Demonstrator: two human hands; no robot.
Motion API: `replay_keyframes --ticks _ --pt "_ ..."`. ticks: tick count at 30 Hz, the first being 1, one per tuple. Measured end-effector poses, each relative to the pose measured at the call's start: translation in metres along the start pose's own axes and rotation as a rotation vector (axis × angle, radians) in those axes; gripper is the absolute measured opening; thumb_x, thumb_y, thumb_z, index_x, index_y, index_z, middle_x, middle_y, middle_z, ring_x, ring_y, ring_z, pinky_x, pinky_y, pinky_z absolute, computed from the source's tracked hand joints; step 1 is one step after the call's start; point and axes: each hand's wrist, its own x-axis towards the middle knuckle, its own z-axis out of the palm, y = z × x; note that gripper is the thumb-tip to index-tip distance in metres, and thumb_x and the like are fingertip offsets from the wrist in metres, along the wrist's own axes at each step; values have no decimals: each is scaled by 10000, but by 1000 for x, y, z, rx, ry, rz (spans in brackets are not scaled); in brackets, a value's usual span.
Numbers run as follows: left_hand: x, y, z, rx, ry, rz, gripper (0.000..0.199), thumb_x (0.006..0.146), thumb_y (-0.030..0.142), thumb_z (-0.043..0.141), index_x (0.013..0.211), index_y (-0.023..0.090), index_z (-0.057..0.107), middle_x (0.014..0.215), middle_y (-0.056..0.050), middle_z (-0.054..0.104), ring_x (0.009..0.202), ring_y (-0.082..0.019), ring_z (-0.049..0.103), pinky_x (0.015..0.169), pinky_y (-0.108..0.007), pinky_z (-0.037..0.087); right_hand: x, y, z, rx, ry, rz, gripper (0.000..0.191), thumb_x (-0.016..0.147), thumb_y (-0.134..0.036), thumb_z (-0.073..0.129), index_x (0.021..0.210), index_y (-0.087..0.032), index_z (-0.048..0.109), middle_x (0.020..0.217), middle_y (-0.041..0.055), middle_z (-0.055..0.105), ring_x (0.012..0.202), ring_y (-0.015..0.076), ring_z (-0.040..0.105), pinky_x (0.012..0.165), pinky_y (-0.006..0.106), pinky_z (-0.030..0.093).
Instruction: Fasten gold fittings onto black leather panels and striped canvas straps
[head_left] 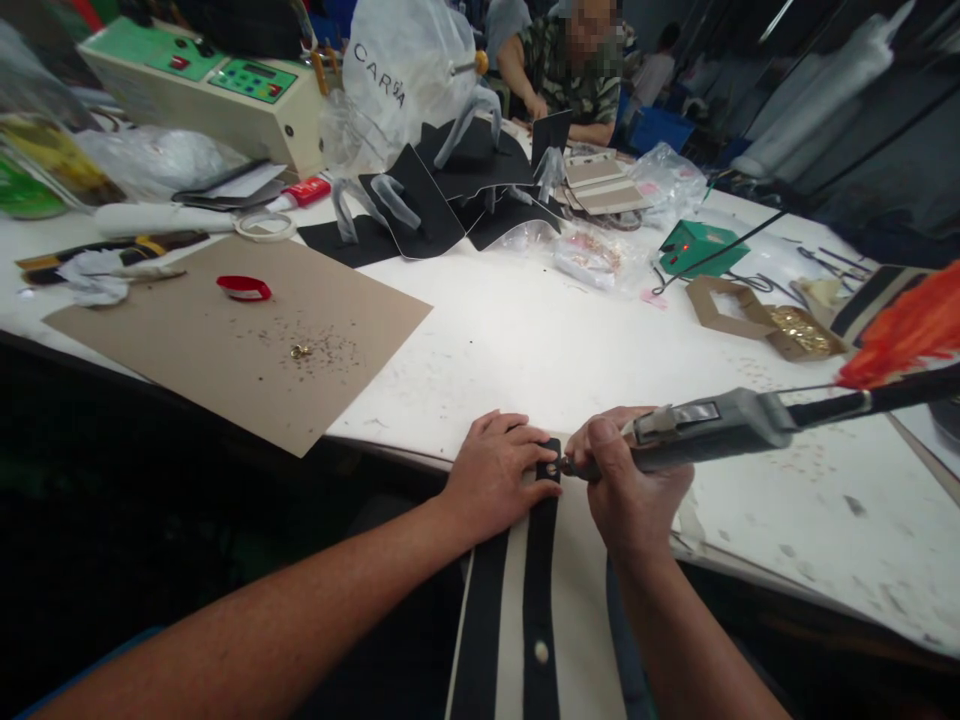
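A cream fabric piece with black stripes (540, 600) hangs over the near edge of the white table (540, 340). My left hand (495, 475) lies flat on the top end of the middle black stripe, pressing it to the table edge. My right hand (626, 480) is shut on a grey pen-like hand tool (712, 425) with a black cord. The tool's tip touches a small metal stud (551, 467) at the stripe's top end. A pale round stud (540, 652) sits lower on the same stripe.
A brown cardboard sheet (247, 340) with small metal bits and a red ring (244, 288) lies at left. Black card pieces (435, 200), plastic bags, a green box (694, 245) and a cream machine (217, 90) stand farther back. A seated person (570, 75) works at the far side.
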Motion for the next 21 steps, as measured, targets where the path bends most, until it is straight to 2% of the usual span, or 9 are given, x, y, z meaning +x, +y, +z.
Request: replay_keyframes --ticks 7,12,21 --pt "1 0 -1 4 -2 1 353 789 467 877 1092 330 757 1276 95 717 1306 -252 554 1133 -465 308 0 3 -2 -34 -11 -19 271 913 -299 751 812 -168 537 654 -13 590 556 124 567 575 279 474" --pt "1 -1 0 2 -10 2 338 803 470 867 1088 326 758 1278 89 717 1300 -256 554 1127 -473 311 2 7 -2 -30 -66 -47 272 909 -290 723 827 -180 488 683 -20 579 600 113 565 615 279 499" --pt "1 4 -3 0 -52 -46 214 852 419 819 1034 321 762 1273 89 716 1331 -245 534 1153 -479 279 10 6 -4 35 -327 -87 196 900 -151 686 842 -178 501 729 -12 558 675 125 583 648 293 498"
